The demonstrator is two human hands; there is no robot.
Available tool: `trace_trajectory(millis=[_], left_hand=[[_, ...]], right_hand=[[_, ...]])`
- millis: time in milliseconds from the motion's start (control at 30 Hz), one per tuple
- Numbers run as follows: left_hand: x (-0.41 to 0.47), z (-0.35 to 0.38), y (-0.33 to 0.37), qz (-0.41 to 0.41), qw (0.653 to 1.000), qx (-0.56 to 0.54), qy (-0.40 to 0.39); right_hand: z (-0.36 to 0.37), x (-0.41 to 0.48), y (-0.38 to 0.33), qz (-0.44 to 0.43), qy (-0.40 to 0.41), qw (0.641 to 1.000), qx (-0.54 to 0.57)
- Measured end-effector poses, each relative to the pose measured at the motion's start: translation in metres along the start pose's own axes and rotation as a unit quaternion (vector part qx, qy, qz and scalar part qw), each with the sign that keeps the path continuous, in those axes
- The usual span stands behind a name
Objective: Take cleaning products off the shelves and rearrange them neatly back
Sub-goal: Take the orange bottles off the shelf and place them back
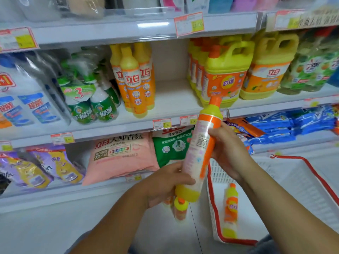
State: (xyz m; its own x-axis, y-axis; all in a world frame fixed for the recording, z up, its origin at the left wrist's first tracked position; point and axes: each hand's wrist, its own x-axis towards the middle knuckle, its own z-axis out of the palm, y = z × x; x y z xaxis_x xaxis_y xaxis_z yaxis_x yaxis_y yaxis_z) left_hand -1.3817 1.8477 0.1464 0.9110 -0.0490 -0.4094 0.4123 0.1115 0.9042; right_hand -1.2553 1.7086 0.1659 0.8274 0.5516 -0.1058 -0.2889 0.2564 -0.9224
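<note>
I hold a tall yellow and orange detergent bottle [200, 143] tilted in front of the shelves, cap up and back label toward me. My left hand [165, 182] grips its lower end. My right hand [227, 149] wraps around its upper body from the right. A group of matching slim bottles [134, 79] stands on the middle shelf [174, 99], with an open gap to their right. One more bottle [230, 209] lies in the white basket [302, 180], and another [180, 208] stands on the floor below my hands.
Large yellow handled jugs [222, 74] stand right of the gap. Green spray bottles [91, 99] and white and blue refill packs [27, 99] fill the shelf's left side. Pink [121, 154] and green [172, 145] powder bags and blue packs [289, 127] lie on the lower shelf.
</note>
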Motion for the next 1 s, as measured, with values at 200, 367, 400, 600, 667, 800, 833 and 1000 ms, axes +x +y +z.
trace_trajectory(millis=[200,367,400,600,667,800,833,1000], left_hand=[[0.019,0.013,-0.003,0.042,0.994,0.099,0.016],[0.032,0.012,-0.003,0.064,0.992,0.087,0.061],[0.032,0.01,-0.002,0.062,0.995,0.064,0.047],[0.027,-0.001,-0.002,0.056,0.998,0.025,0.005],[0.028,-0.001,-0.004,0.088,0.992,0.064,0.07],[0.025,-0.002,-0.001,0.128,0.974,0.103,0.153],[0.024,-0.003,0.0,0.124,0.974,0.107,0.154],[0.025,-0.012,0.005,0.038,0.993,0.054,0.093]], right_hand=[[-0.003,0.008,-0.003,0.012,-0.024,0.99,-0.138],[-0.005,0.018,-0.006,-0.036,0.031,0.993,-0.11],[-0.006,0.021,-0.007,-0.036,0.04,0.997,-0.057],[-0.014,0.027,-0.018,0.034,-0.022,0.993,0.107],[-0.013,0.026,-0.016,0.015,-0.004,0.998,-0.055],[-0.01,0.024,-0.011,0.019,-0.012,0.985,-0.171],[-0.011,0.025,-0.01,0.02,-0.013,0.987,-0.159],[-0.01,0.025,-0.005,0.013,-0.029,0.992,-0.122]])
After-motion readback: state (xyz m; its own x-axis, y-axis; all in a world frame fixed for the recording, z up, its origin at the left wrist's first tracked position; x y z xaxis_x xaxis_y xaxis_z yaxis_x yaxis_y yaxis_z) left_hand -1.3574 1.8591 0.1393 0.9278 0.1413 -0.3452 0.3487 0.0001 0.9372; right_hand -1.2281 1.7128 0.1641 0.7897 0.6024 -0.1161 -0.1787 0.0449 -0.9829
